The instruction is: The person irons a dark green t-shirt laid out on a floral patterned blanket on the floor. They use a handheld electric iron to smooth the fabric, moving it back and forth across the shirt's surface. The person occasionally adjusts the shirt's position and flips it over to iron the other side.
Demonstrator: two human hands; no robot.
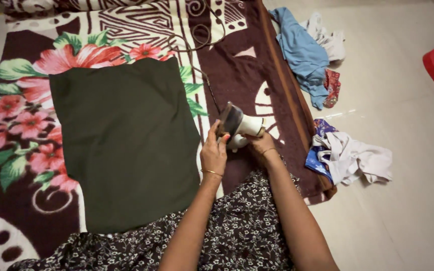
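Gripping a tilted iron (pixel 237 125) between left hand (pixel 214 153) and right hand (pixel 260 144), beside dark green cloth (pixel 126 145).

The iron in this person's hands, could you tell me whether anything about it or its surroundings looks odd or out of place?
The iron is tipped up off the blanket, soleplate showing, held by both the left hand and right hand. Its cord loops loosely across the blanket. Loose clothes lie crumpled on the floor.
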